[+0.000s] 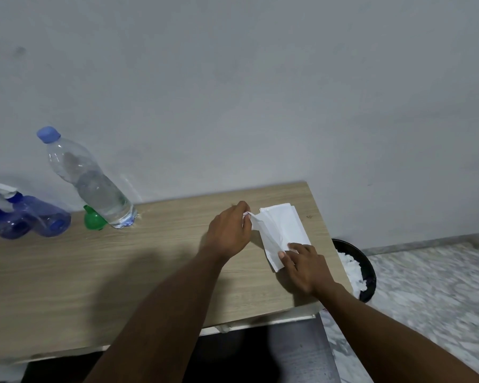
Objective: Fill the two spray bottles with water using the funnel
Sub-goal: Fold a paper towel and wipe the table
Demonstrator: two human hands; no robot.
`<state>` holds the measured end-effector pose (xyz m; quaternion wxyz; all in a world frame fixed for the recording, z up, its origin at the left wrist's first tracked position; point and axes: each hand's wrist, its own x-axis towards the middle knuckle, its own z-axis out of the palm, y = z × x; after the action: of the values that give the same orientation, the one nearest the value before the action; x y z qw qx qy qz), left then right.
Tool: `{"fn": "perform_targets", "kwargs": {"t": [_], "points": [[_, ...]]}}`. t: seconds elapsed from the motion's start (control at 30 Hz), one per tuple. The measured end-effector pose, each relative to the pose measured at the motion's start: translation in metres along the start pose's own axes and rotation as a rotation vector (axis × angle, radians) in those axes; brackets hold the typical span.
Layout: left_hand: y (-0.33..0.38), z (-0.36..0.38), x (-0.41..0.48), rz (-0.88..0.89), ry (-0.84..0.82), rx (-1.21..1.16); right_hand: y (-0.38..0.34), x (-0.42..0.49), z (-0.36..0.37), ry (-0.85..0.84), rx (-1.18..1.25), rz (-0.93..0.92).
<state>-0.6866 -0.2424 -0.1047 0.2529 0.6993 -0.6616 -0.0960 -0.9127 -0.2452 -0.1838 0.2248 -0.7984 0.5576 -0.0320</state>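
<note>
Two blue spray bottles [31, 217] with white trigger heads stand at the table's far left, partly cut off by the frame edge. A small green funnel [93, 219] lies beside a clear water bottle [94, 183] with a blue cap, which holds water. On the right of the table lies a stack of white paper tissues [285, 230]. My left hand [230, 230] pinches the top tissue at its far left corner and lifts it. My right hand [304, 266] presses its fingers on the near end of the stack.
The wooden table [122, 272] stands against a grey wall. A black bin [368, 269] holding crumpled white tissue sits on the marbled floor just past the table's right edge. A dark space shows under the table's near edge.
</note>
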Motion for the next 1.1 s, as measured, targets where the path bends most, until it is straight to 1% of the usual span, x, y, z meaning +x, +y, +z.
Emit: {"fn": "perform_targets", "kwargs": {"t": [0.3, 0.37, 0.5, 0.57, 0.63, 0.73, 0.8, 0.9, 0.97, 1.1], "points": [[-0.005, -0.006, -0.011, -0.028, -0.042, 0.003, -0.003, 0.007, -0.009, -0.044, 0.089, 0.043], [-0.004, -0.01, -0.012, -0.031, -0.033, 0.002, -0.006, 0.011, -0.016, -0.028, 0.131, 0.058], [0.003, -0.025, -0.007, -0.06, 0.018, -0.018, -0.02, 0.016, -0.039, 0.061, 0.15, 0.04], [0.009, -0.035, -0.002, -0.075, 0.04, -0.051, -0.032, 0.018, -0.052, 0.102, 0.231, 0.011], [0.016, -0.046, 0.004, -0.092, 0.059, -0.091, -0.049, 0.018, -0.068, 0.12, 0.382, -0.029], [0.025, -0.066, 0.01, -0.121, 0.098, -0.141, -0.076, 0.016, -0.093, 0.069, 0.593, -0.076], [0.028, -0.079, 0.013, -0.163, 0.118, -0.171, -0.089, 0.016, -0.103, 0.054, 0.616, -0.125], [0.027, -0.096, 0.012, -0.224, 0.135, -0.201, -0.099, 0.02, -0.11, 0.132, 0.565, -0.17], [0.024, -0.106, 0.007, -0.258, 0.135, -0.218, -0.104, 0.022, -0.116, 0.146, 0.634, -0.165], [0.01, -0.117, -0.003, -0.359, 0.07, -0.403, -0.119, 0.023, -0.131, 0.047, 0.786, -0.15]]}}
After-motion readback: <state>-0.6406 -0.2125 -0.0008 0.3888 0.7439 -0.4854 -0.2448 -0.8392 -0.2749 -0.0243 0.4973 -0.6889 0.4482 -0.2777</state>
